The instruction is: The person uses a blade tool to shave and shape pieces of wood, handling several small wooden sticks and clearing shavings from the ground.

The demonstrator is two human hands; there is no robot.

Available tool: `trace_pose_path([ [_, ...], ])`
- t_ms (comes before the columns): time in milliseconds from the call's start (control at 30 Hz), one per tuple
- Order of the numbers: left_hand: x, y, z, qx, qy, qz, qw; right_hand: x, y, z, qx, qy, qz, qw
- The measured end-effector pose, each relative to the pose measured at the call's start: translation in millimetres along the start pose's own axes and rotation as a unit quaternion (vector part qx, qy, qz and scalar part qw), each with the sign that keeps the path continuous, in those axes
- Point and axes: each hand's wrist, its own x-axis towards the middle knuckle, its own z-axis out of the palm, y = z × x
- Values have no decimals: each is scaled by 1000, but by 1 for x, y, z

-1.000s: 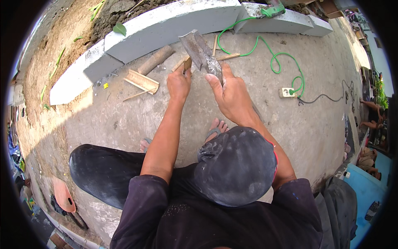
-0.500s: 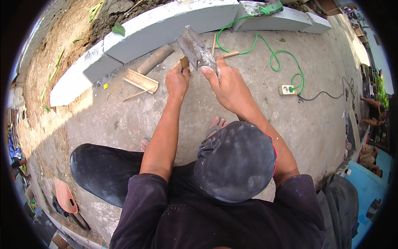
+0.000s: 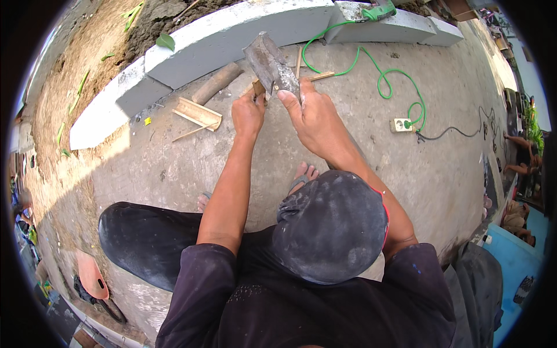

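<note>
Presently, your left hand (image 3: 247, 116) holds the wood piece (image 3: 258, 87) between its fingers (image 3: 259, 100); your right hand (image 3: 316, 120) grips the blade (image 3: 268, 62) just beside it, above the floor (image 3: 406, 180).

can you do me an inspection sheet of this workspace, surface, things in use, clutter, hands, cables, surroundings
Surface: concrete floor, scuffed and stained.
Things in use: small wood piece beside a broad metal-bladed tool; contact between them unclear.
Clutter: trough-shaped split piece, round log and yellow scrap on the floor.
Hands: left hand holds the wood piece; right hand grips the tool.
Cables: green cable loops to a white socket block; dark cable trails right.
Surroundings: pale blocks ahead, a green power tool on them.
</note>
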Motion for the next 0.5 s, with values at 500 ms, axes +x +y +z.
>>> trace_pose_path([
  [500,-15,-8,-24,5,-26,-54,998,20,-16,-13,-81,-44,10,996],
])
